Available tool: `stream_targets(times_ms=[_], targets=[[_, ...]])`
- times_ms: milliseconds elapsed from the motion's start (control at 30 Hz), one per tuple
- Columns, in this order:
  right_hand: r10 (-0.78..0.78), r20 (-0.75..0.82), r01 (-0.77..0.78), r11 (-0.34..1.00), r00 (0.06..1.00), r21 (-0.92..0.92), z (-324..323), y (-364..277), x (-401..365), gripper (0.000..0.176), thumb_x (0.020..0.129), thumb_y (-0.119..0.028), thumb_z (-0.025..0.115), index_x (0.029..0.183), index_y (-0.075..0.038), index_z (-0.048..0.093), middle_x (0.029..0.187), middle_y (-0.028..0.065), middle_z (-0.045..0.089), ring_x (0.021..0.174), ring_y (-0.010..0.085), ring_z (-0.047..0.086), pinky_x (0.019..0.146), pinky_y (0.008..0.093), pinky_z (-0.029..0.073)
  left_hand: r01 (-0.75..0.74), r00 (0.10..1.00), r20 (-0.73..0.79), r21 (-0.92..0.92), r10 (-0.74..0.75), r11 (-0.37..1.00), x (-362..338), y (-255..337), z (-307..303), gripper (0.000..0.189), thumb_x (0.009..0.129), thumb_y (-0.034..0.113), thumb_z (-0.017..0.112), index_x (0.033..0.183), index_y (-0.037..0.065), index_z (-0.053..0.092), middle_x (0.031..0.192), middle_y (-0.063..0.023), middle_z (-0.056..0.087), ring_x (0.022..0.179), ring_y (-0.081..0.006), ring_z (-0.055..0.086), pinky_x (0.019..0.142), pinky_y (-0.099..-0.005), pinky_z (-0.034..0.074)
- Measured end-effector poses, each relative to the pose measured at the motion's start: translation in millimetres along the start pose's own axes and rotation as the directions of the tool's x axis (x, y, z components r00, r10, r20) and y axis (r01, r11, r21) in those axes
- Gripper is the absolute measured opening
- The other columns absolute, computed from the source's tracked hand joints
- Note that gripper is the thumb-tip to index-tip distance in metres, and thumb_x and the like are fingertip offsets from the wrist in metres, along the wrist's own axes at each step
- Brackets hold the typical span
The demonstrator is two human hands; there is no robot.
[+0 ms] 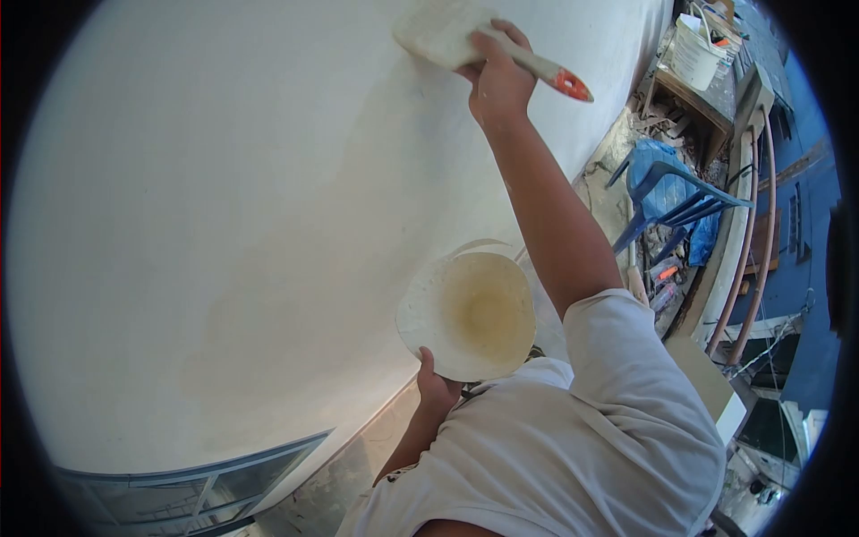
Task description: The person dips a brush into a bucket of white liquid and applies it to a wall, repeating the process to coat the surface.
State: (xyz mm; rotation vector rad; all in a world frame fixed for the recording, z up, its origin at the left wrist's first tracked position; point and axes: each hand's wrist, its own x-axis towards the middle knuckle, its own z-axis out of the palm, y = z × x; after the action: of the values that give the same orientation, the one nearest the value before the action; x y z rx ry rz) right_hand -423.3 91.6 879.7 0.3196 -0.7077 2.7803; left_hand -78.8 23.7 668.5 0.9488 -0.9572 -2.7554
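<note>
My right hand (503,79) is stretched up along the pale wall (268,179), fingers wrapped around a wide, flat paint brush (440,32). The brush has a light handle with an orange-red end, and its broad head lies at the wall surface. In front of my body, my left hand (437,385) grips the rim of a round white bucket (419,313), thumb over the edge. The bucket is tilted toward me, its inside pale with a yellowish bottom. Darker, damp-looking patches and shadow show on the wall.
To the right stand a blue plastic chair (658,183) and a white bucket (698,52) on a wooden table (689,98), with debris on the ground. A railing (761,242) runs along the right edge. A window (197,492) sits at lower left.
</note>
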Motion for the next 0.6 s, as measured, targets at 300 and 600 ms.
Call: stream_targets(times_ms=[300,600], targets=[[0.053,-0.144,-0.060,0.997,0.988,-0.043,-64,-16,-11,0.035,0.076,0.002,0.056,0.109,-0.006,0.048,0.099,0.0113,0.053,0.090,0.0235,0.057,0.067,0.0371,0.054,-0.040,0.999,-0.025,-0.043,0.039,0.998,3,-4,-13,0.057,0.093,0.046,0.032,0.135,0.008,0.025,0.133,-0.0109,0.039,0.123,-0.0283,0.038,0.101,-0.0432,0.032],[0.060,-0.128,-0.077,0.988,0.990,-0.134,-91,21,3,0.036,0.074,0.000,0.059,0.108,-0.005,0.049,0.097,0.0094,0.053,0.086,0.0187,0.056,0.062,0.0346,0.054,-0.108,0.994,-0.008,0.029,0.108,0.994,6,-5,-3,0.059,0.092,0.048,0.033,0.135,0.008,0.026,0.133,-0.0109,0.040,0.122,-0.0283,0.039,0.101,-0.0428,0.032]])
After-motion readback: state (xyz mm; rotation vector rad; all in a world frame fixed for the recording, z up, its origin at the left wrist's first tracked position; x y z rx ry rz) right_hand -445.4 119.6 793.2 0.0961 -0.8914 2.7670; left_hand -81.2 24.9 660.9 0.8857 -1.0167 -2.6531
